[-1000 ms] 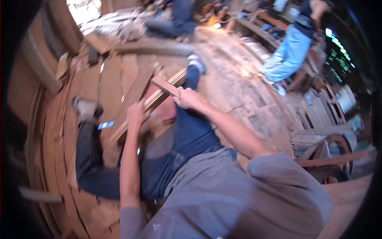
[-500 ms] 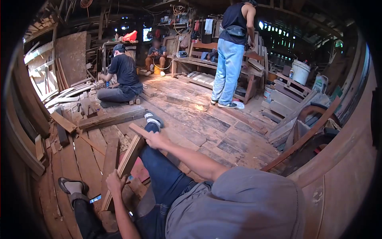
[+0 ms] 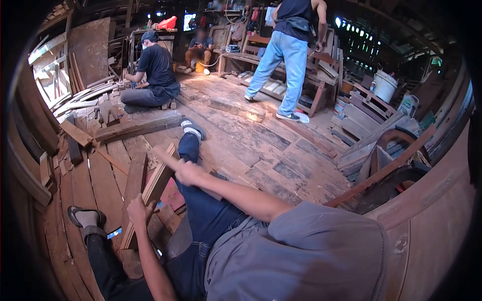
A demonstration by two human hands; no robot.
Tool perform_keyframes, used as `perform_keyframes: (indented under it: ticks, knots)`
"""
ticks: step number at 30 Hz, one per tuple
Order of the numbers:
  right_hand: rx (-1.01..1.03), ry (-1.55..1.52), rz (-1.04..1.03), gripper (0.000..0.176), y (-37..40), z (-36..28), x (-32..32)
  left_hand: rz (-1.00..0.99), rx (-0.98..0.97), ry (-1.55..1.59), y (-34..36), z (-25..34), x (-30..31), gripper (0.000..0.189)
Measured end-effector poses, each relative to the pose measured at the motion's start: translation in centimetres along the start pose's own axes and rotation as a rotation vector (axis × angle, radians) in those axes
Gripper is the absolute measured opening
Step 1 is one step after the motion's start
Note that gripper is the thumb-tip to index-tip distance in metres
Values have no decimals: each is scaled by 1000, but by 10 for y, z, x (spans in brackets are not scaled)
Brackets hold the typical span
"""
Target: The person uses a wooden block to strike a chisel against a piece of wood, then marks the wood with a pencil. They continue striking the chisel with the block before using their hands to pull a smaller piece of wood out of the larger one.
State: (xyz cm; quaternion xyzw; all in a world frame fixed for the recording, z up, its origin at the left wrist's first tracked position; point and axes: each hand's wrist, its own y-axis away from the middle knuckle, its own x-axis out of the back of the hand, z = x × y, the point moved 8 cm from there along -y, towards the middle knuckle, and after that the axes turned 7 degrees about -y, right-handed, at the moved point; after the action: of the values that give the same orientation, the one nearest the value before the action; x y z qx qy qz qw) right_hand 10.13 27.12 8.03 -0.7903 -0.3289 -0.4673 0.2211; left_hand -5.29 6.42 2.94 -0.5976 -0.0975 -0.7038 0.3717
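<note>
My left hand (image 3: 139, 209) is wrapped round a long wooden board (image 3: 156, 186), which stands slanted between my legs with grooves or layers along its narrow edge. In my right hand (image 3: 189, 174) is a flat strip of wood (image 3: 166, 157), closed in the fingers. Its far end, slightly blurred, overlaps the upper end of the board. Part of the strip is hidden by my hand and forearm. Close to the left of the board lies a darker plank (image 3: 134, 185).
A thick beam (image 3: 140, 128) lies beyond my feet. One person (image 3: 153, 72) sits on the floor at left, another (image 3: 199, 50) sits at the back, and a third (image 3: 291, 55) stands by a wooden bench (image 3: 246, 59). A white bucket (image 3: 385, 87) and stacked wood are at right.
My right hand and the strip have moved a little left and up along the board. The standing person has taken a wider stance, and my view has shifted slightly.
</note>
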Motion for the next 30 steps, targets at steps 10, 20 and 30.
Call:
perform_keyframes:
  ticks: [10,20,30]
  knots:
    - [-43,59,85,51,-20,6,48,26,-32,-18,-2,-2,1,50]
    - [-129,4,-7,52,-30,23,50,-3,-23,-41,4,5,5,48]
    - [-80,54,-94,57,-27,18,42,-27,5,-39,1,5,6,50]
